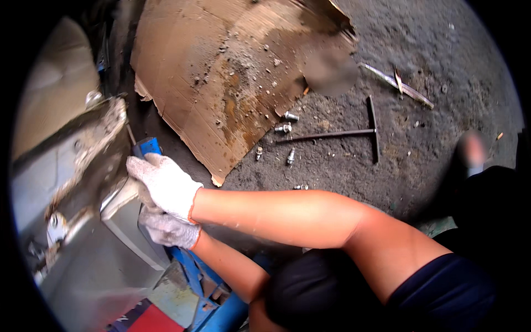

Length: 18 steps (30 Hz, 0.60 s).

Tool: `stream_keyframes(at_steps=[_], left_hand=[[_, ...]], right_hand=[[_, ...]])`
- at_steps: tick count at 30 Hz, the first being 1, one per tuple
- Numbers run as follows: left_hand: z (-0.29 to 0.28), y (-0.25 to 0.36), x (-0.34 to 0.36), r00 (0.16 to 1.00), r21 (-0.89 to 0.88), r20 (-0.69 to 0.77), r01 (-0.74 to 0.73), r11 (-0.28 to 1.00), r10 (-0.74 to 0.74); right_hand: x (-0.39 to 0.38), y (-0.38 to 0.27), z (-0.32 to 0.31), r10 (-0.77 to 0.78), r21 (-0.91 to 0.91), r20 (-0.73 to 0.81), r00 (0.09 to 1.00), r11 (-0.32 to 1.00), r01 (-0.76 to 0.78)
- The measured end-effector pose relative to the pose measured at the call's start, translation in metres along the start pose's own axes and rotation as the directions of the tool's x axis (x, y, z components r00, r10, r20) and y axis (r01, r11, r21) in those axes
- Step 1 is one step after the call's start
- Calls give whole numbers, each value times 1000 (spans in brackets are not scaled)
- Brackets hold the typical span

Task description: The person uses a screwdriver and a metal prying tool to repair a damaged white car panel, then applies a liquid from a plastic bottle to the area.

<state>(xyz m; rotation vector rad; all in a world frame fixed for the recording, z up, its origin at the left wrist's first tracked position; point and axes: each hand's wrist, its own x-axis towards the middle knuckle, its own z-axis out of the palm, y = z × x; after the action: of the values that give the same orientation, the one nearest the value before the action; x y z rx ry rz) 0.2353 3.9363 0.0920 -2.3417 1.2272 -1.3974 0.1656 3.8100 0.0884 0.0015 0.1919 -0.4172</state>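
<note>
My right hand (162, 182), in a white knit glove, curls over the edge of a damaged metal body panel (44, 171), beside a thin metal tool shaft (131, 134) and a blue block-shaped piece (148, 145). My fingertips hide what they grip. Just below, my left hand (168, 228), in a greyer glove with an orange cuff, is bent against a grey metal piece (124, 227), partly under my right hand. What its fingers hold is hidden.
A stained cardboard sheet (210, 72) lies on the dirty floor (420, 50). Several bolts (290, 156), a T-handle tool (326, 134) and a bent metal strip (409, 91) lie right of it. A blue metal frame (207, 310) is below my hands; my knee (293, 282) is beside it.
</note>
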Motion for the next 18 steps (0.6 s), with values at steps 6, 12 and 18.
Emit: stream_keyframes(at_steps=[6,12,18], left_hand=[[55,40,-40,895,-539,348,434,722,-279],[80,95,-48,571,-449,818,714,-537,75],[34,148,-8,515,290,780,206,-935,356]], right_hand=[[-2,14,11,-346,-782,-132,929,612,117],[0,12,13,-434,-987,77,897,97,132],[-11,-4,2,-355,-683,297,886,-728,-63]])
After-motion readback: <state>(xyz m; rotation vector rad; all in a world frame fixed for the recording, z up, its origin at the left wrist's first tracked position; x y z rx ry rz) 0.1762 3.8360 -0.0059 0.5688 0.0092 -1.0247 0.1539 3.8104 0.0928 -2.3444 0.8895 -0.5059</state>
